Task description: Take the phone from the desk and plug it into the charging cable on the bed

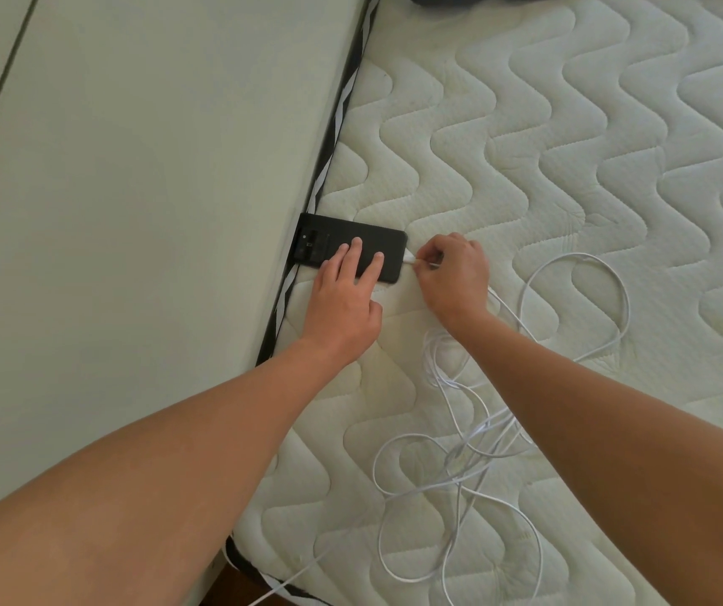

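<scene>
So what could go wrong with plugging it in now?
The phone lies at the mattress edge, by the gap along the wall; a push from the plug might slide it in, though the left hand presses it flat. The cable lies in tangled loops under the right hand and arm; a snag might tug the plug out.

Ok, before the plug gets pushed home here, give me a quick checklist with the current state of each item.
1. Phone lies flat on the mattress, back up: ok.
2. Left hand presses straight fingers on the phone to steady it: ok.
3. Right hand pinches the white plug: ok.
4. Plug tip at the phone's end edge: ok.
5. Plug fully seated in the port: cannot tell.
6. Charging cable free of snags: cannot tell, it lies in loose tangled loops.
</scene>
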Demonstrator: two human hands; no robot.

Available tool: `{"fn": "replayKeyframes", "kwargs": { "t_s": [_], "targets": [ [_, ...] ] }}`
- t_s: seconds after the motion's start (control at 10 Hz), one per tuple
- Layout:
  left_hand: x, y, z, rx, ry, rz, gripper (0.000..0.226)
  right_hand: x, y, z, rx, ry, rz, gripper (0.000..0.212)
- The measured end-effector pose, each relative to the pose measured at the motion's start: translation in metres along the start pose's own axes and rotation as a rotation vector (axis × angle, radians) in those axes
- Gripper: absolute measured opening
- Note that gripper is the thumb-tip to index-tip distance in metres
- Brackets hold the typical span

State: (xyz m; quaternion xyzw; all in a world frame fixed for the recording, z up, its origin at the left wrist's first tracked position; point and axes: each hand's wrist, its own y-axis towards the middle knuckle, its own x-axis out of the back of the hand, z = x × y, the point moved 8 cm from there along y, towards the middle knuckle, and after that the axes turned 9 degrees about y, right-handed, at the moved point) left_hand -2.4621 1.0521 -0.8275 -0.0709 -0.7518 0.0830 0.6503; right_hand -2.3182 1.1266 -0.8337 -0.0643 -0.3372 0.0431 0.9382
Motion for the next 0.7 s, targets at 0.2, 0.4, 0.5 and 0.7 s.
{"fn": "replayKeyframes", "kwargs": {
  "t_s": [0.2, 0.4, 0.5, 0.7],
  "targets": [
    [0.001, 0.002, 0.000, -0.001, 0.018, 0.027, 0.063, -0.001, 0.002, -0.002, -0.017, -0.007, 0.022, 0.004],
    [0.003, 0.002, -0.001, 0.039, -0.040, 0.036, 0.059, 0.000, 0.001, -0.003, -0.033, 0.022, 0.034, 0.006],
    [0.003, 0.003, 0.002, 0.044, -0.029, 0.057, 0.058, 0.001, 0.003, 0.000, -0.041, -0.001, 0.071, 0.008],
    [0.019, -0.006, -0.004, 0.172, -0.140, 0.000, 0.056, 0.006, -0.001, 0.004, -0.088, 0.023, 0.162, 0.027]
  ]
}}
